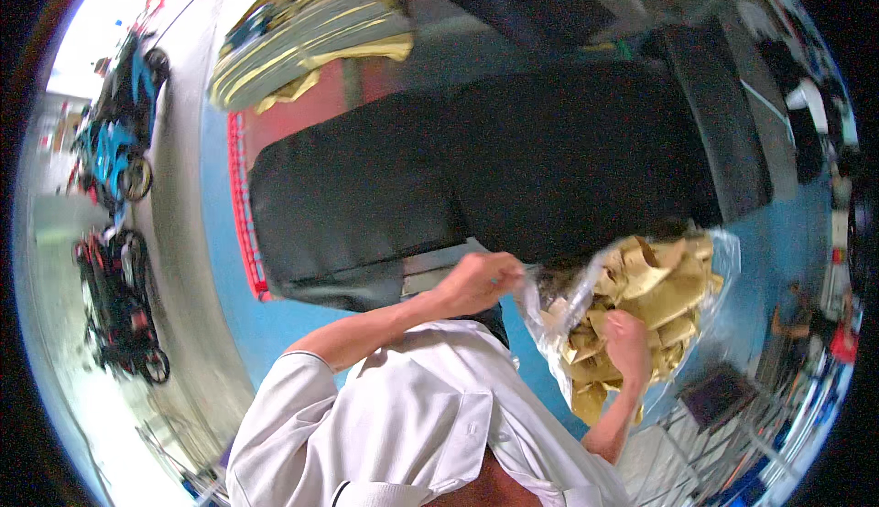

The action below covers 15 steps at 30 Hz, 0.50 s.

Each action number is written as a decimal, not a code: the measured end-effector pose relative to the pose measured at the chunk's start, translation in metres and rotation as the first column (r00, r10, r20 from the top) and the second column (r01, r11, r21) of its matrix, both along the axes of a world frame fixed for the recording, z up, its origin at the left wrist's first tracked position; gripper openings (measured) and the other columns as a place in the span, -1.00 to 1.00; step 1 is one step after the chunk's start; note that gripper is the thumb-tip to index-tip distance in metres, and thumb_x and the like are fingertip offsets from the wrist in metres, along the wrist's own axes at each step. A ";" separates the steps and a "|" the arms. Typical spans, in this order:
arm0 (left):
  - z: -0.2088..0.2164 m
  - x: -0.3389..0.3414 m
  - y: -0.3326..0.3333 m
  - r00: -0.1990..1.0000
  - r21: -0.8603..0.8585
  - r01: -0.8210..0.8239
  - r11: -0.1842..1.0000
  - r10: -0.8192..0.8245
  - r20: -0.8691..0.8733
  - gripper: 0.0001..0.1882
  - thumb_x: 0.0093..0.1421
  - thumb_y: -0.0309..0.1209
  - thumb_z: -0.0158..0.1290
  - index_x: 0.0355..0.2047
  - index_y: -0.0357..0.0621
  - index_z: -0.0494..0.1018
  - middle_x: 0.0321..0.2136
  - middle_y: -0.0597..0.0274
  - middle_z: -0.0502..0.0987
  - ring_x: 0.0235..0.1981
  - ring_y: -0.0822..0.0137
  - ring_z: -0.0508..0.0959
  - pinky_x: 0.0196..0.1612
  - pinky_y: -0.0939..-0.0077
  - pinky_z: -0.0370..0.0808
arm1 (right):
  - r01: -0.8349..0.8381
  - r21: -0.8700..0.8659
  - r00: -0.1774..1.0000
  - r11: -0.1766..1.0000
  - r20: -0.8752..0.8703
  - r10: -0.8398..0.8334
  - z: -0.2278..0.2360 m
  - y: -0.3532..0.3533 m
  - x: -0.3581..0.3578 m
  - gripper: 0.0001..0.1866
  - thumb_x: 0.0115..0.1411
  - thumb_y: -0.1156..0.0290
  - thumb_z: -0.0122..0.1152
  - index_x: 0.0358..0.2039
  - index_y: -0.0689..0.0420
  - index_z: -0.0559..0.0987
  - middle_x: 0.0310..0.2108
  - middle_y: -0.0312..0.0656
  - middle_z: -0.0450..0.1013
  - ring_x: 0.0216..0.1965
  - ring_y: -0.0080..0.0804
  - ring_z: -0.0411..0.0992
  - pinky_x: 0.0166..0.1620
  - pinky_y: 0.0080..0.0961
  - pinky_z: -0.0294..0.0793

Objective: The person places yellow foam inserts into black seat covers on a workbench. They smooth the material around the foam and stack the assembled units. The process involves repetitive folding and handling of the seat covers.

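Observation:
A clear plastic bag (726,264) stands at my right, full of crumpled tan pieces (673,296) that look like paper or sheet scraps. My left hand (485,281) is closed at the bag's left edge, pinching the gathered plastic. Over the bag's mouth, my right hand (627,342) is curled against the tan pieces. What its fingers hold, if anything, is hidden. In front of both hands lie wide black sheets (568,155), spread across a low support and reaching close to the bag.
A red slatted pallet edge (242,205) borders the black sheets on the left. Beyond it rises a stack of grey-and-yellow folded material (316,36). Motorbikes (124,155) stand along the left side. A dark-topped stool (717,395) is behind the bag at right, and people are blurred at the far right.

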State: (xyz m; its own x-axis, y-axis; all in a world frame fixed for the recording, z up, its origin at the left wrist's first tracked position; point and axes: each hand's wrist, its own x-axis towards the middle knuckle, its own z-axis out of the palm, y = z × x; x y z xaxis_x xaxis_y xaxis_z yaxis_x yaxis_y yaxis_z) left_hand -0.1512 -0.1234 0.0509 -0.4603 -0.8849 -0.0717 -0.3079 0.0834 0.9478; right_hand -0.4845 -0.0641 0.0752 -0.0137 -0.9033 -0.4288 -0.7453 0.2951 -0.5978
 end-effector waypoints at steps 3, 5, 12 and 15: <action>-0.016 0.098 0.037 0.824 0.172 -0.547 0.819 0.563 -0.062 -0.87 0.20 -0.48 -0.01 -0.28 -0.23 0.48 -0.41 0.27 0.53 -0.38 0.44 0.51 -0.37 0.55 0.48 | 0.026 -0.076 0.999 0.997 -0.027 -0.028 0.063 -0.040 0.051 -0.74 0.13 0.46 0.14 -0.16 0.22 0.55 -0.34 -0.07 0.55 -0.36 -0.28 0.55 -0.24 -0.45 0.51; -0.045 0.161 0.060 0.538 0.133 -0.839 0.528 0.842 0.051 -0.89 0.21 -0.46 0.01 -0.29 -0.19 0.49 -0.39 0.31 0.53 -0.40 0.47 0.50 -0.39 0.61 0.46 | 0.066 -0.060 0.961 0.996 0.272 -0.047 0.069 -0.054 0.085 -0.75 0.16 0.43 0.14 -0.15 0.23 0.55 -0.37 -0.12 0.55 -0.38 -0.39 0.54 -0.28 -0.53 0.50; -0.079 0.324 0.148 -0.421 0.177 -0.888 -0.425 0.905 0.063 -0.78 0.18 -0.39 0.08 -0.20 -0.22 0.42 -0.45 0.34 0.47 -0.47 0.52 0.46 -0.50 0.65 0.43 | -0.597 -0.234 0.774 0.767 0.080 0.628 -0.006 -0.086 0.301 -0.54 0.07 0.41 0.19 0.01 0.25 0.45 0.07 0.10 0.33 0.13 0.00 0.27 0.18 -0.23 0.24; -0.088 0.342 0.171 -0.436 0.488 -0.779 -0.393 0.899 0.028 -0.80 0.17 -0.41 0.08 -0.23 -0.24 0.41 -0.50 0.37 0.44 -0.54 0.56 0.42 -0.56 0.72 0.37 | -0.686 -0.294 0.722 0.666 -0.156 0.674 -0.053 -0.079 0.354 -0.41 0.09 0.36 0.19 0.14 0.24 0.31 0.19 0.13 0.18 0.24 0.08 0.09 0.25 -0.14 0.10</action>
